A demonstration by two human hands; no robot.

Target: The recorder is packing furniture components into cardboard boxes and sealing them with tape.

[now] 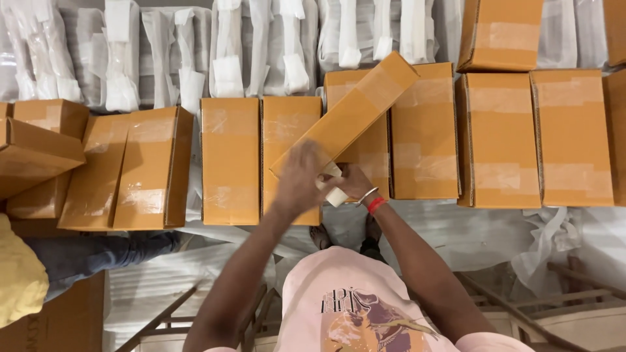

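Note:
A long tan cardboard box (357,107) lies tilted across the row of boxes, one end raised to the upper right. My left hand (298,177) presses on its near end, fingers spread and blurred. My right hand (349,182), with a red band and a metal bangle at the wrist, grips a whitish roll of tape (334,193) at that same end.
Taped tan boxes (229,160) stand side by side across the middle, more at right (499,140) and a loose pile at left (39,156). White plastic-wrapped bundles (169,55) line the back. Another person's leg in jeans (85,254) is at left. Wooden pallet slats (521,306) lie below.

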